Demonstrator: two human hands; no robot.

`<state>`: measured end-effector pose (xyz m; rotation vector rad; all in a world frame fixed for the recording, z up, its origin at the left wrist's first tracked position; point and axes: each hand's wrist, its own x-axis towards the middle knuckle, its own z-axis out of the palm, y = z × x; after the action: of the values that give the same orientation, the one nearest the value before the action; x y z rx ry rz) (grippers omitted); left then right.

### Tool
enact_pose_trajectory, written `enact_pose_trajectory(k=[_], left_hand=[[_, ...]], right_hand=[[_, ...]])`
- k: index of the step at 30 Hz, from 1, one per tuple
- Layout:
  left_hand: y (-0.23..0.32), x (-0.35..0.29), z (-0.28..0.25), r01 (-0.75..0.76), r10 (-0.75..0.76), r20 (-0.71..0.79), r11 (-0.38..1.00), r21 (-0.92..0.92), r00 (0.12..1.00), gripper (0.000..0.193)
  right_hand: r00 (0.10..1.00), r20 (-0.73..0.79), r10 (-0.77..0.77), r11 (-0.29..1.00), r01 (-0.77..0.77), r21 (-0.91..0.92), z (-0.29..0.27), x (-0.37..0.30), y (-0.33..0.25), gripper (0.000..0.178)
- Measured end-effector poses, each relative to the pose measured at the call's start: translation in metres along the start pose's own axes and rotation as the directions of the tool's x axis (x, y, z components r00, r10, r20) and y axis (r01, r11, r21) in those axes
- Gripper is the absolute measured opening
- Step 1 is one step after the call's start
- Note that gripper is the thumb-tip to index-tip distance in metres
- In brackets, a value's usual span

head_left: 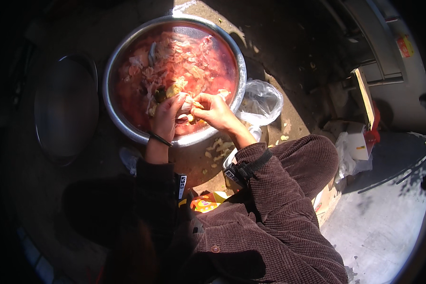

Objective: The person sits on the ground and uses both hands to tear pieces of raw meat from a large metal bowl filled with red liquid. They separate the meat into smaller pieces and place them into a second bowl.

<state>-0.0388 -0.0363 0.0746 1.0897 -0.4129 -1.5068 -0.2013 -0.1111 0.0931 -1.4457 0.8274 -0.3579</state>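
Note:
A large round metal basin [108, 87] holds reddish liquid and a heap of raw pink and whitish pieces [189, 57] that look like meat or offal. Over its near side both hands meet at a pale raw offal piece [186, 105] with yellowish and dark red parts; its exact kind cannot be made out. My left hand [166, 116] grips it from the left, fingers wrapped round it. From the right, the fingertips of my right hand [217, 112] pinch a yellowish bit at its edge. Both hands partly cover the piece.
Right of the basin lies a clear plastic bag [261, 102]. Pale yellow scraps [217, 147] litter the ground between basin and legs. A dark oval tub [66, 109] stands in shade at left. Near my lap is an orange-yellow package [207, 202]; cardboard [363, 97] stands at right.

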Motion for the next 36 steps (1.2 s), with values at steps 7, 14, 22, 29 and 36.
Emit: enact_pose_trajectory(k=[7, 14, 22, 29, 36], left_hand=[[0.001, -0.006, 0.012, -0.011, 0.008, -0.094, 1.0, -0.029, 0.996, 0.021], [0.004, -0.006, 0.014, -0.035, 0.037, -0.04, 0.998, 0.049, 0.999, 0.021], [0.004, -0.007, 0.009, -0.032, 0.025, -0.111, 0.997, -0.064, 0.993, 0.026], [0.011, -0.011, 0.002, -0.022, 0.021, 0.18, 1.0, 0.004, 0.983, 0.052], [0.013, -0.013, 0.005, -0.054, 0.015, 0.205, 0.981, 0.187, 0.979, 0.056]], right_hand=[[0.995, 0.048, -0.087, 0.94, 0.066, 0.334, -0.002, -0.007, -0.003, 0.015], [0.999, 0.003, -0.053, 0.997, 0.053, 0.048, 0.001, -0.003, 0.008, 0.017], [0.995, -0.043, -0.092, 0.994, 0.095, 0.06, -0.002, -0.003, 0.007, 0.017], [1.0, -0.006, 0.01, 0.996, -0.009, 0.09, -0.007, -0.01, -0.012, 0.024], [0.999, 0.036, 0.026, 1.0, -0.025, -0.015, -0.004, -0.007, 0.003, 0.01]])
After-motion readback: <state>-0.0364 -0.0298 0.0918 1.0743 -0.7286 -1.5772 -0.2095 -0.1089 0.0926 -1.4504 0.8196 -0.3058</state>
